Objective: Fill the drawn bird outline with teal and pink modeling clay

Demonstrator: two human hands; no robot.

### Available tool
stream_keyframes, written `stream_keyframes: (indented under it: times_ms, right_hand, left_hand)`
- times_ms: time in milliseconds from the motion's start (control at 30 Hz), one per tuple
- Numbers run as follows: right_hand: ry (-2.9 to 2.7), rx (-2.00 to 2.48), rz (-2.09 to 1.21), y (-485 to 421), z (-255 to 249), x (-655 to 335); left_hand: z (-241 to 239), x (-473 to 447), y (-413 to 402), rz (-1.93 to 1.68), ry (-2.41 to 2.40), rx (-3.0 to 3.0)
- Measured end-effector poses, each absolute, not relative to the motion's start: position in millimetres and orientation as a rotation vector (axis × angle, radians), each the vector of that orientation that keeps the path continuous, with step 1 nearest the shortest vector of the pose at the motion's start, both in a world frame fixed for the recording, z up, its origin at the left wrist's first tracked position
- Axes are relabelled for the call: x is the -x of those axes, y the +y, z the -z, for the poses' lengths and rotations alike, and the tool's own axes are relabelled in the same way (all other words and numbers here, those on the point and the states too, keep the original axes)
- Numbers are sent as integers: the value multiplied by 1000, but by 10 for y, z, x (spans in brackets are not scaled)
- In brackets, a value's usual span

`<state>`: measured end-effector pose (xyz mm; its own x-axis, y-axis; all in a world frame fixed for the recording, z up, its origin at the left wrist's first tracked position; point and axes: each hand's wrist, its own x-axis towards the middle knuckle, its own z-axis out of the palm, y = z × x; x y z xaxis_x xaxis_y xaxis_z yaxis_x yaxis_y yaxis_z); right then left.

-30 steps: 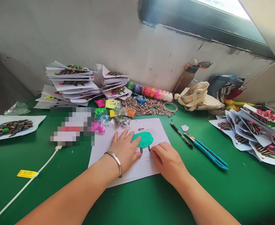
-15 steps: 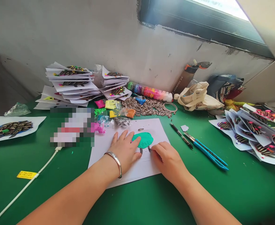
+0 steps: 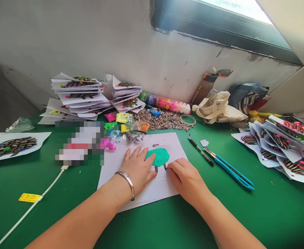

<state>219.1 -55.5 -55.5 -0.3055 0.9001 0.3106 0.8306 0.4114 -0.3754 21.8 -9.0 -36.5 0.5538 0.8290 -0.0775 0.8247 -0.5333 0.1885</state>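
White paper (image 3: 144, 202) lies on the green table, bearing a flattened teal patch of modelling clay (image 3: 161, 157). Two short dark strips extend below the patch, a left strip (image 3: 156, 169) and a right strip (image 3: 165, 166). My left hand (image 3: 137, 169) rests flat on the paper with fingers spread, one fingertip at the clay's left edge; a silver bangle circles its wrist. My right hand (image 3: 184, 176) is pinched at the right strip's lower end; what sits between its fingertips is too small to make out. A single sunflower seed (image 3: 155, 145) lies above the clay.
Behind the paper are bagged coloured clays (image 3: 124, 117) and a heap of sunflower seeds (image 3: 162, 119). To the right lie a pen (image 3: 201, 151) and blue tweezers (image 3: 232, 171). Seed pictures are stacked at the back left (image 3: 81, 100) and right (image 3: 278, 148). A white cable (image 3: 32, 211) runs along the left.
Both hands stay in nearly the same place. The right fingertips have shifted very slightly at the right dark strip, and the whole view has moved a little.
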Motion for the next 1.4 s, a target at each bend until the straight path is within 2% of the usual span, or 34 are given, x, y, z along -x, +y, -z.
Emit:
stream_keyframes:
  times_ms: [300,700,1400]
  right_hand:
    - [-2074,1494,-381,-503,385,-2270]
    - [-2125,1435,-357,-424,609,-2231]
    - [-2073,1420,-336,-399,629,-2226]
  left_hand:
    - [362,-209,-75,-13,1401,-2537]
    - [318,-219,-92,6,1425,-2536]
    - [349,-216,-78,26,1416,-2540]
